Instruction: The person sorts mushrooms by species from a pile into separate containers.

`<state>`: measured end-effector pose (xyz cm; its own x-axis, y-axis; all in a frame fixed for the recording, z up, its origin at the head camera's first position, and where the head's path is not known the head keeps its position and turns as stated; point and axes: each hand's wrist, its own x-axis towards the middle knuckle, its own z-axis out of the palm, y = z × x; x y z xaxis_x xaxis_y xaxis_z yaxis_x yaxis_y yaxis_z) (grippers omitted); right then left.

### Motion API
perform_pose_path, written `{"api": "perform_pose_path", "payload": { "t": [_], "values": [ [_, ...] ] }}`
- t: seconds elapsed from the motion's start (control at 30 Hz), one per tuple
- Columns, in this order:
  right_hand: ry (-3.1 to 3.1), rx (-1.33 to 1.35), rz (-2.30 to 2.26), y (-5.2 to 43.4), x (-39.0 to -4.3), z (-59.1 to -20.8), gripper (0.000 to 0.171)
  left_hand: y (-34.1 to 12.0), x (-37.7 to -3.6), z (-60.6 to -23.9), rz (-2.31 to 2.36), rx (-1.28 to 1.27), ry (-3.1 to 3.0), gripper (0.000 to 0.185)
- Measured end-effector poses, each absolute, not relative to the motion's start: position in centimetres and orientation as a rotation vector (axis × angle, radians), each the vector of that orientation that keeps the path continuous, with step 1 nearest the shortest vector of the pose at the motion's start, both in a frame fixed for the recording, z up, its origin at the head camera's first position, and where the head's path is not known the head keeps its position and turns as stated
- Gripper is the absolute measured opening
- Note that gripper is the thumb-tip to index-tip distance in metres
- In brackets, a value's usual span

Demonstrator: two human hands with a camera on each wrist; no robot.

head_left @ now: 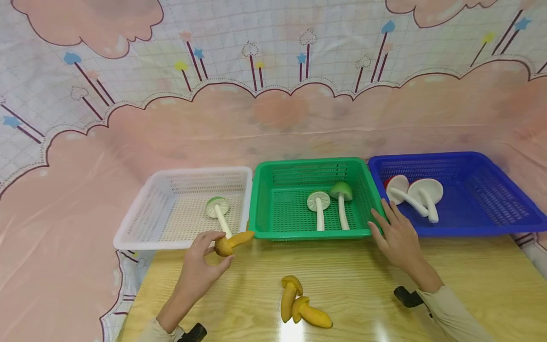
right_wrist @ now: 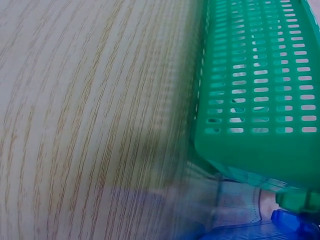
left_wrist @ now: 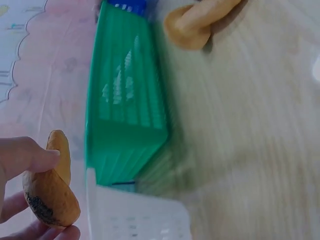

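Seemingly at a placing step that calls for a gentle release next, the left grip point(head_left: 202, 261) is pinching a yellow mushroom point(head_left: 234, 241), the white basket point(head_left: 149, 244) lying just beyond, while the right grip point(head_left: 397, 238) is resting spread by the green basket point(head_left: 290, 235).

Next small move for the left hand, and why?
Probably lift the yellow mushroom over the white basket and lower it in: the left hand pinches it, it overlaps that basket's front rim in the head view, and only one green-capped mushroom lies inside.
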<state>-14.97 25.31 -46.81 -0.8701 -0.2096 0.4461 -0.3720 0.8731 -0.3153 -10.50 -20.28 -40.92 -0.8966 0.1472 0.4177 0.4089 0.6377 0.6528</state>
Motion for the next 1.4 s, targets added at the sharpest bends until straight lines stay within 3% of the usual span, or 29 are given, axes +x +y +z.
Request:
{"api": "perform_pose_path", "payload": {
  "t": [1.4],
  "values": [
    [-2.626, 0.426, 0.555, 25.3, -15.2, -46.9, 0.040, -27.8, -19.4, -38.3, -0.932, -0.210, -2.628, 0.047]
  ]
}}
